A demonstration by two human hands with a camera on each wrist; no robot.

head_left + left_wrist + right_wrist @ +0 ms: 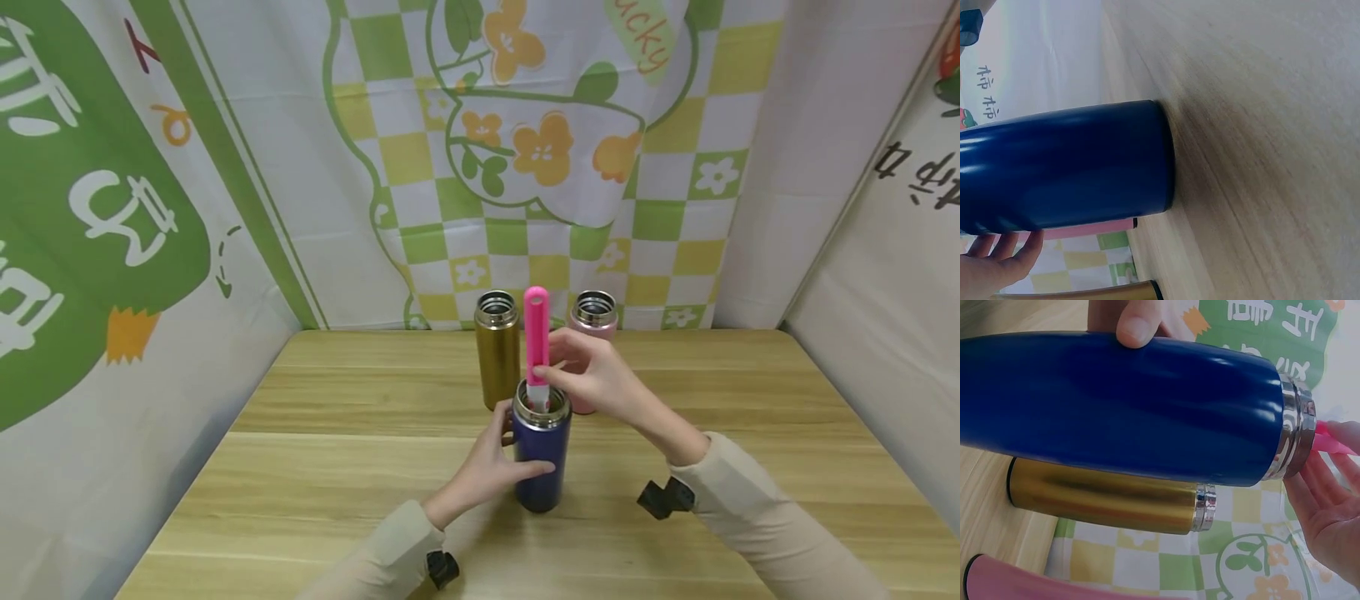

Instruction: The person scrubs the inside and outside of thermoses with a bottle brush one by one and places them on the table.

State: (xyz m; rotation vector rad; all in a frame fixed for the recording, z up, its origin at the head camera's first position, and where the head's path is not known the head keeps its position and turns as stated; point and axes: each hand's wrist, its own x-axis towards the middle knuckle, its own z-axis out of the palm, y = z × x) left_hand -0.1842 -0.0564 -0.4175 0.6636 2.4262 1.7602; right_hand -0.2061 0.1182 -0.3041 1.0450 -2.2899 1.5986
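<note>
A dark blue vacuum flask (542, 467) without a lid stands on the table, its steel mouth facing up. My left hand (495, 462) grips its side, the thumb across the front and the fingers behind; those fingers (1007, 259) show in the left wrist view. Out of the flask's mouth rises a pink-handled brush (536, 333) with a white stem, its lower end hidden inside. My right hand (592, 375) pinches the handle low down, just above the rim; in the right wrist view, the same hand (1335, 506) is beside the steel neck (1294, 428).
Behind the blue flask stand a gold flask (497, 358) and a pink flask (592, 317), both lidless; my right hand partly covers the pink one. The wooden table (337, 475) ends at a patterned cloth (420, 242) at the back, with printed cloths on both sides.
</note>
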